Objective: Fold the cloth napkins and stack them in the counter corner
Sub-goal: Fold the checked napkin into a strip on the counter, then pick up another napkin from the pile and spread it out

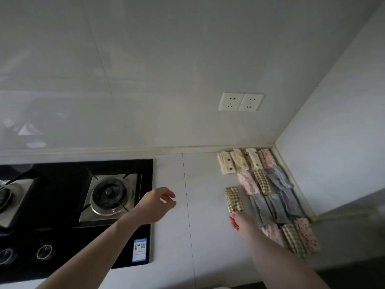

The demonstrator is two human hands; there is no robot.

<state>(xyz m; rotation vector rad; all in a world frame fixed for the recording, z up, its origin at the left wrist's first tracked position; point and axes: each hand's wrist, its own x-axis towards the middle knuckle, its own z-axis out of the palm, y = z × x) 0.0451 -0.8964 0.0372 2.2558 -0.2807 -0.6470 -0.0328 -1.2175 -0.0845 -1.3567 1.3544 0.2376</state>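
Napkins are lying folded into narrow strips in the desk corner (268,148), set in rows side by side rather than piled, so each pattern is showing. Cream spotted napkins (238,160) are occupying the back row against the wall; a pink napkin (249,183) and grey napkins (277,202) are filling the rows nearer the viewer, tight along the side wall.

One checked napkin (233,199) is lying just apart from the block, on its left edge. The right hand (242,222) is reaching to the near end of this strip, fingertips at or under it; whether they are pinching it or only touching it cannot be told, so the grip state is unclear. The likely purpose is aligning the strip with its neighbours.

The left hand (155,204) is hovering above the bare desk (200,236), fingers loosely curled and holding nothing, apparently kept clear of the work.

A gas hob (108,195) is sitting to the left, well apart from the cloth. A double wall socket (240,101) is mounted above the corner.
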